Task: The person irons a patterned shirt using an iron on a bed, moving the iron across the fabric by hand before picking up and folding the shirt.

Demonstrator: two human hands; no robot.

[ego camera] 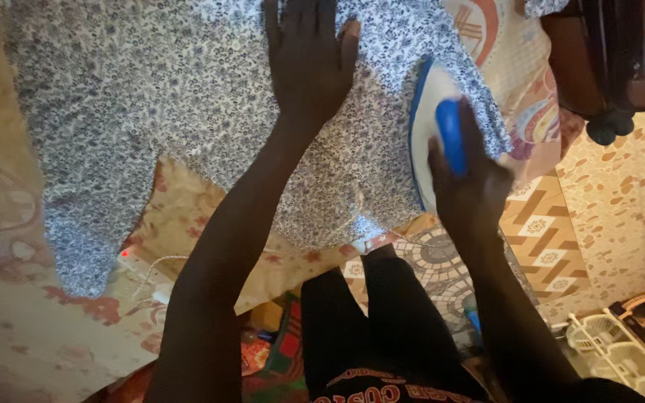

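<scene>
Far left, the patterned cover (9,313) lies bare beyond the floral garment (151,97); a white cord (160,261) runs below its hem; your left hand (309,60) lies flat on the cloth, fingers spread; your right hand (466,175) is clamped on the blue handle of the white iron (428,112) at the garment's right edge; dark wooden furniture (614,52) crowds the upper right; white baskets (621,351) sit on the floor, contents unclear.
</scene>
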